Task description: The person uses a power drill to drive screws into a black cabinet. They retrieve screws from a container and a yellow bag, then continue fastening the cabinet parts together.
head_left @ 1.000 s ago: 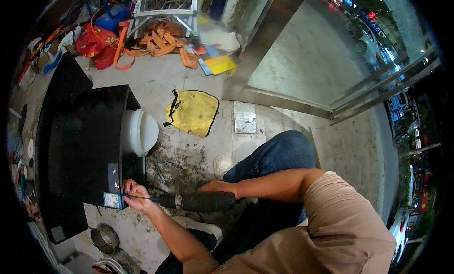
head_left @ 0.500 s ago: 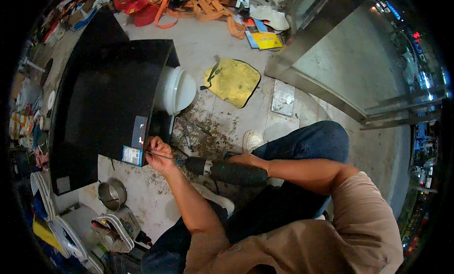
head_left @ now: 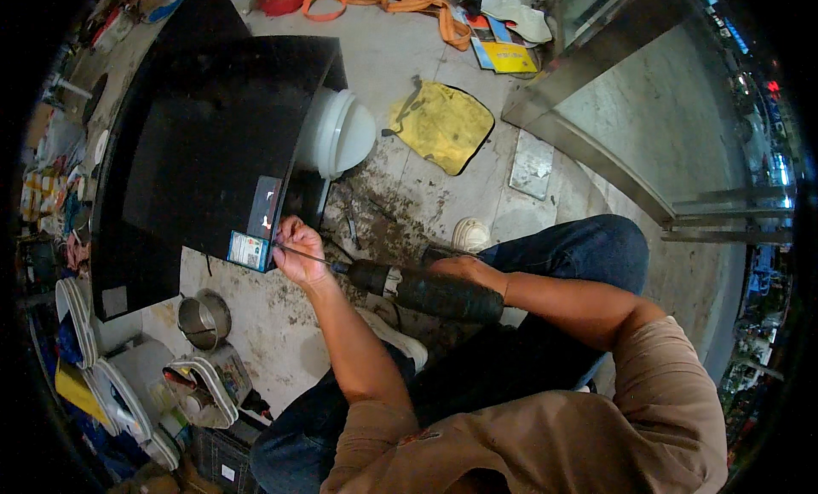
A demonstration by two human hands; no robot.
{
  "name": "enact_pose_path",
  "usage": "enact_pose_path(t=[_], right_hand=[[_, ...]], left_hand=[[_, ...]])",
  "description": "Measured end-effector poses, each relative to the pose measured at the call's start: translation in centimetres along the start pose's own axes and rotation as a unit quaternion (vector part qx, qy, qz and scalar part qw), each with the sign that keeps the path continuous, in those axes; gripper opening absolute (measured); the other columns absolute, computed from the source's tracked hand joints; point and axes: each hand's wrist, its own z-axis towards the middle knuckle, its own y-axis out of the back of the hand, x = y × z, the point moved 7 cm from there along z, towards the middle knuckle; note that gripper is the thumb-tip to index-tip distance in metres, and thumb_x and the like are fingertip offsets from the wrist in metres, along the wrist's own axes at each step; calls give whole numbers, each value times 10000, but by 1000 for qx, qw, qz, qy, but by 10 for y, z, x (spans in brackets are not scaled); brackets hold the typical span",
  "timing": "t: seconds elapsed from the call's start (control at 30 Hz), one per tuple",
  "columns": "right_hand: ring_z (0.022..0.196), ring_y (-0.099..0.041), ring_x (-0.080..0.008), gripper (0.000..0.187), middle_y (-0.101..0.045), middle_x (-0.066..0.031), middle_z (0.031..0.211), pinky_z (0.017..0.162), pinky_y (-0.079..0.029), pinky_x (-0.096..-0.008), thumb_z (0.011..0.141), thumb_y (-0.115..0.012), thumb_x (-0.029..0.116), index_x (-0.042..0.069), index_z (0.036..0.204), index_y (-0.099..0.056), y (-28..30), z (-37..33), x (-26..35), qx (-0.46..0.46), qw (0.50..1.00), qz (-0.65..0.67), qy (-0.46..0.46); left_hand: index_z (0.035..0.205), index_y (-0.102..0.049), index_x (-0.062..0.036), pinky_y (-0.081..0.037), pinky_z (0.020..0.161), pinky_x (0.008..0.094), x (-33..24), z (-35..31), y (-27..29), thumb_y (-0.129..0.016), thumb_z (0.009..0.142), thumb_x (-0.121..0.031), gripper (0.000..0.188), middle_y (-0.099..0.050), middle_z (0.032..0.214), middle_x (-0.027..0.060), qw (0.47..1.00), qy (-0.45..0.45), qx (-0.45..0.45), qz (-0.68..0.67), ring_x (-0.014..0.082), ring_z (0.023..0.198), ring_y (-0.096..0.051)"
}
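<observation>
A dark power drill lies across my lap side, its long thin bit pointing left at the edge of a glossy black appliance panel. My right hand is wrapped round the drill, partly hidden behind its body. At the panel's lower right edge, my left hand has its fingers pinched together around the bit's tip. Whatever small thing sits between those fingertips is too small to tell. Beside them, a blue-and-white label is stuck on the panel's corner.
A white bucket lies on its side against the black panel. Dirt and a yellow pouch are on the floor. A metal ring and a tool container stand at left. A metal-framed glass door is at right.
The whole scene has shifted slightly right and up at the top as my view moved. Both hands and the drill hold nearly the same place against the panel edge.
</observation>
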Motion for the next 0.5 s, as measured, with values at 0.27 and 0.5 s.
enact_pose_path(t=[0.27,0.5], right_hand=[[965,-569,-386,444,-567,-229,1089,833,-453,-431,780,-620,242,-46,1109,-540,1,-5,-2,-39,999,7,0],[935,-573,-387,438,-577,-225,1058,815,-459,-430,788,-604,244,-41,1115,-544,4,1,8,-26,999,-19,42]], left_hand=[[954,-511,-34,-398,671,248,2,-2,0,-725,690,-51,341,-436,852,20,999,-17,-22,42,127,810,-417],[963,-524,-26,-393,679,250,-7,0,13,-722,673,-40,351,-420,840,32,999,-15,-23,-20,139,813,-407]])
